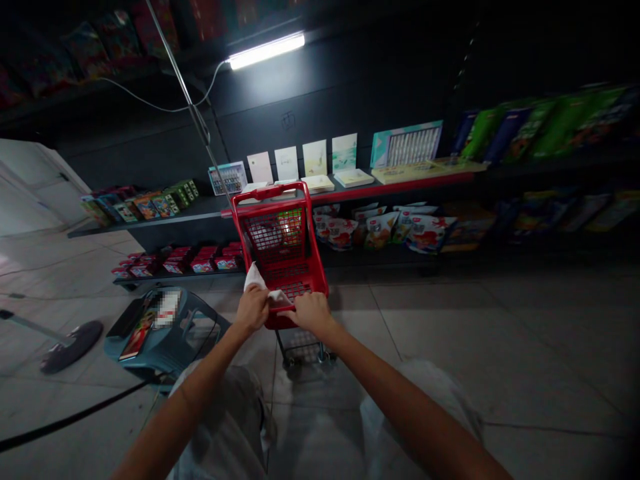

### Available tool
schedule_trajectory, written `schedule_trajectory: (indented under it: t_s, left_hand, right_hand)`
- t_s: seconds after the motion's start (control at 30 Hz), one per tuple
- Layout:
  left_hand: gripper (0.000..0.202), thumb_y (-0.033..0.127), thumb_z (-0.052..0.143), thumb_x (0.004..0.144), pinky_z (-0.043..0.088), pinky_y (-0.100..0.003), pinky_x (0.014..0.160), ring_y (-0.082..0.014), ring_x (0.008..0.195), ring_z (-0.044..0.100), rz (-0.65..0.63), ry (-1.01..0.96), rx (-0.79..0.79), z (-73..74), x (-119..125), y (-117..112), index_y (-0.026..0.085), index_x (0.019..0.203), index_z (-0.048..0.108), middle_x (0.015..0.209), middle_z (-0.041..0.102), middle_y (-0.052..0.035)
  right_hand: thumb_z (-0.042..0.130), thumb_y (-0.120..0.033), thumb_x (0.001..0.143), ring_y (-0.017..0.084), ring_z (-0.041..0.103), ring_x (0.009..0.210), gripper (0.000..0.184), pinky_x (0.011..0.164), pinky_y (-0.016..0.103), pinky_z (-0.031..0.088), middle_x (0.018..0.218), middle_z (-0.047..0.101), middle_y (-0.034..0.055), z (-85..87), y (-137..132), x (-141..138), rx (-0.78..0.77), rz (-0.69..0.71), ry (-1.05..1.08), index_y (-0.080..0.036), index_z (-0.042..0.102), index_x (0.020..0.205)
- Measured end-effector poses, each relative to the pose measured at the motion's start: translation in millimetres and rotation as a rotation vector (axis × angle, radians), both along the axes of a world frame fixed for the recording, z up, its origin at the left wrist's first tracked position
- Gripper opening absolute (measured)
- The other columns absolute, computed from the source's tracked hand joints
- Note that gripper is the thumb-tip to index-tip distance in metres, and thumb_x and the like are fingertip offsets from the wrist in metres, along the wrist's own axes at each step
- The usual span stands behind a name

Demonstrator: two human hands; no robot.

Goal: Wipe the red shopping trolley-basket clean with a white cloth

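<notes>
Red cart [286, 267] stands on wheels before the shelf [200, 212]. Left hand [253, 308] has fingers closed on white cloth [254, 276]; right hand's [313, 312] fingers grip the cart's near rim. Uneven pressure could roll the cart shelfward; loose cloth could snag in mesh.

Cart: red plastic with lattice walls, standing upright straight ahead of you [318, 277]
Cart ends: raised handle [265, 193] at the far end, low rim nearest you
Cart base: metal legs on small wheels [324, 358]
Cloth: white, crumpled [254, 275], bunched over your cart's near edge, one corner poking up at left
</notes>
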State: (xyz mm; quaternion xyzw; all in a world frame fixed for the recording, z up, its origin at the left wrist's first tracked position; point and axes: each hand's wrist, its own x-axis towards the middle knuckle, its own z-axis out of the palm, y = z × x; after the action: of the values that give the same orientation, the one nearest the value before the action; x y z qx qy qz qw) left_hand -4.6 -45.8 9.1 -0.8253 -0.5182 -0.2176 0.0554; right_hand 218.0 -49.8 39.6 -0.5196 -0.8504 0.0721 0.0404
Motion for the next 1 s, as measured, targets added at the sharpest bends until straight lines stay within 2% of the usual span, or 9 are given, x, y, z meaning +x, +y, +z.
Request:
schedule_trajectory:
  t_s: [0.17, 0.27, 0.37, 0.5, 0.6, 0.67, 0.8, 0.87, 1.0]
  left_hand:
    - [0.025, 0.014, 0.042, 0.097, 0.050, -0.049, 0.098, -0.0262, 0.085, 0.065, 0.104, -0.170, 0.129, -19.7, 37.9, -43.1, 0.025, 0.102, 0.063, 0.089, 0.070, -0.0074]
    - [0.035, 0.012, 0.043, 0.096, 0.048, -0.051, 0.101, -0.0294, 0.102, 0.065, 0.141, -0.236, 0.192, -26.5, 57.2, -51.1, 0.024, 0.123, 0.061, 0.110, 0.073, -0.0100]
    - [0.035, 0.014, 0.043, 0.098, 0.046, -0.052, 0.101, -0.0311, 0.105, 0.063, 0.150, -0.198, 0.232, -32.4, 65.0, -48.9, 0.023, 0.128, 0.059, 0.116, 0.072, -0.0121]
    - [0.028, 0.019, 0.045, 0.100, 0.045, -0.052, 0.102, -0.0320, 0.105, 0.062, 0.107, -0.101, 0.219, -37.8, 56.1, -42.2, 0.022, 0.123, 0.061, 0.111, 0.070, -0.0133]
    - [0.027, 0.020, 0.043, 0.101, 0.044, -0.051, 0.102, -0.0323, 0.105, 0.060, 0.127, -0.113, 0.217, -38.0, 46.3, -39.8, 0.022, 0.120, 0.062, 0.108, 0.070, -0.0133]
    - [0.027, 0.020, 0.041, 0.102, 0.044, -0.050, 0.101, -0.0320, 0.103, 0.060, 0.167, -0.136, 0.222, -36.9, 43.3, -39.7, 0.021, 0.117, 0.063, 0.106, 0.070, -0.0135]
    - [0.028, 0.019, 0.040, 0.101, 0.043, -0.047, 0.100, -0.0309, 0.104, 0.060, 0.252, -0.116, 0.218, -34.9, 50.3, -41.9, 0.018, 0.115, 0.066, 0.108, 0.070, -0.0134]
    - [0.030, 0.017, 0.042, 0.101, 0.042, -0.046, 0.101, -0.0300, 0.105, 0.060, 0.272, -0.101, 0.210, -34.7, 59.3, -42.7, 0.018, 0.118, 0.066, 0.112, 0.071, -0.0126]
    - [0.034, 0.015, 0.045, 0.099, 0.040, -0.044, 0.103, -0.0288, 0.109, 0.061, 0.299, -0.118, 0.197, -34.4, 80.3, -41.5, 0.019, 0.125, 0.065, 0.120, 0.072, -0.0115]
  right_hand:
    - [0.053, -0.061, 0.099, 0.033, 0.075, 0.102, 0.059, 0.087, 0.038, 0.053, 0.103, 0.078, 0.0226, -6.4, 0.7, 0.4, 0.064, -0.038, 0.003, -0.010, 0.080, 0.109]
    - [0.055, -0.051, 0.099, 0.031, 0.075, 0.102, 0.049, 0.090, 0.037, 0.052, 0.105, 0.078, 0.0222, -7.8, 1.6, 2.0, 0.047, -0.028, -0.008, -0.011, 0.080, 0.109]
    - [0.057, -0.049, 0.100, 0.031, 0.073, 0.109, 0.044, 0.104, 0.045, 0.048, 0.110, 0.078, 0.0202, -6.2, 8.0, 14.1, 0.046, 0.105, 0.004, -0.013, 0.078, 0.113]
    - [0.066, -0.050, 0.098, 0.030, 0.047, 0.148, 0.039, 0.126, 0.060, 0.021, 0.136, 0.070, 0.0123, 1.6, 27.6, 56.3, 0.145, 0.352, 0.142, -0.022, 0.075, 0.124]
    - [0.066, -0.054, 0.098, 0.033, 0.023, 0.161, 0.041, 0.127, 0.069, 0.009, 0.154, 0.058, 0.0105, 7.5, 40.5, 91.9, 0.226, 0.246, 0.207, -0.025, 0.076, 0.124]
    - [0.059, -0.051, 0.103, 0.034, 0.032, 0.157, 0.039, 0.126, 0.067, 0.020, 0.165, 0.046, 0.0079, 8.8, 42.5, 104.9, 0.164, 0.200, 0.217, -0.028, 0.074, 0.129]
    - [0.043, -0.042, 0.110, 0.025, 0.071, 0.120, 0.039, 0.105, 0.038, 0.054, 0.176, 0.018, 0.0066, 6.6, 31.7, 98.5, 0.021, 0.160, 0.184, -0.024, 0.077, 0.120]
    - [0.040, -0.042, 0.110, 0.025, 0.076, 0.106, 0.043, 0.095, 0.037, 0.059, 0.177, 0.013, 0.0074, 5.0, 24.6, 88.9, 0.042, 0.097, 0.117, -0.021, 0.077, 0.113]
    - [0.034, -0.043, 0.111, 0.024, 0.076, 0.099, 0.045, 0.086, 0.037, 0.060, 0.177, 0.014, 0.0078, -0.5, 15.4, 76.7, 0.092, 0.049, 0.043, -0.023, 0.073, 0.122]
